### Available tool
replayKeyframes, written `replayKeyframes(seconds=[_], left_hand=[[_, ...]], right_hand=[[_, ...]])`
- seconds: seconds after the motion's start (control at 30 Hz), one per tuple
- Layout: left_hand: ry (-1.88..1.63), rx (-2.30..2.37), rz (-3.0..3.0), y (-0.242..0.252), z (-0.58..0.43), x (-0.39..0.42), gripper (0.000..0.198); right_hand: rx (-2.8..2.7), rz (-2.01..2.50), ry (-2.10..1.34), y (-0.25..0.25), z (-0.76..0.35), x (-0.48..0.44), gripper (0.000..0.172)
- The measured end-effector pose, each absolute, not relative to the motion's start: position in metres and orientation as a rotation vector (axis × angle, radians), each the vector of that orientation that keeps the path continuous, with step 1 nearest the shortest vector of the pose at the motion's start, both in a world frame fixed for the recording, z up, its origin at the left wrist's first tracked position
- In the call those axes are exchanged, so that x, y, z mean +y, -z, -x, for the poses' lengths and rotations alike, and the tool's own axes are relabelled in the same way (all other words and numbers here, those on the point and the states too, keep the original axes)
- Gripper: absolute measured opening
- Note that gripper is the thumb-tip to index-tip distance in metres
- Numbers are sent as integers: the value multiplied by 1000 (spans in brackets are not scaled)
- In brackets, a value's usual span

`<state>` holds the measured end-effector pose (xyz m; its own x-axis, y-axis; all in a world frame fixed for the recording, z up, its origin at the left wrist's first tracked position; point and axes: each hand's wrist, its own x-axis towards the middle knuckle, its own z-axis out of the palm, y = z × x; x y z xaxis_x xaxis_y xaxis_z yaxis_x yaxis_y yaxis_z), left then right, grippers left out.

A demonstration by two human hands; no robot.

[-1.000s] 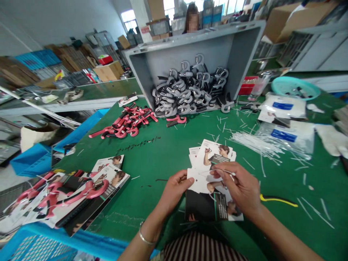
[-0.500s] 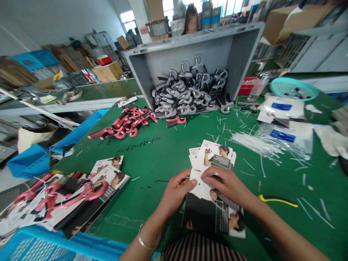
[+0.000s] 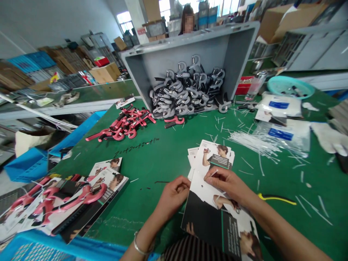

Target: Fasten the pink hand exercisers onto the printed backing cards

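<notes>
A printed cardboard card (image 3: 203, 214), white and black with photos of people, lies tilted in front of me. My right hand (image 3: 227, 183) is over its white part, thumb and finger pinched on a thin white cable tie (image 3: 214, 173) close to small holes. At the card's left edge is my left hand (image 3: 174, 194), its fingers curled and closed; the fingertips are partly behind the edge, so what they hold is hidden. Under and beyond this card lie more printed cards (image 3: 192, 152).
A grey crate (image 3: 190, 41) on its side holds many grey-and-black hand grip exercisers (image 3: 187, 90). Pink ones (image 3: 127, 123) lie left of it. Carded pink ones (image 3: 89, 194) are stacked at left. Loose cable ties (image 3: 252, 141) and yellow-handled pliers (image 3: 277, 198) lie right. A person (image 3: 187, 20) is behind the crate.
My left hand has left the card's face, where its thumb pressed, and moved to the left edge. The card has shifted and tilted nearer to me. My right hand stays pinched near the holes.
</notes>
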<state>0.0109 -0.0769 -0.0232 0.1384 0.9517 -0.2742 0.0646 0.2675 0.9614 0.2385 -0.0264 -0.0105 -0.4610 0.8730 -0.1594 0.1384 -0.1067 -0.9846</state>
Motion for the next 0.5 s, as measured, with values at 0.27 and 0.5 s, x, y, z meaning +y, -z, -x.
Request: replayKeyframes(seconds=[0.27,0.5], left_hand=[[-637,997,-1325,-11,20,-102,25],[-735,868,-1444,-18,12,-101,23]], right_hand=[[-1553,1176,-1625,17,-236,-25,29],[-1374,1148,-1749,28,-229,-28,29]])
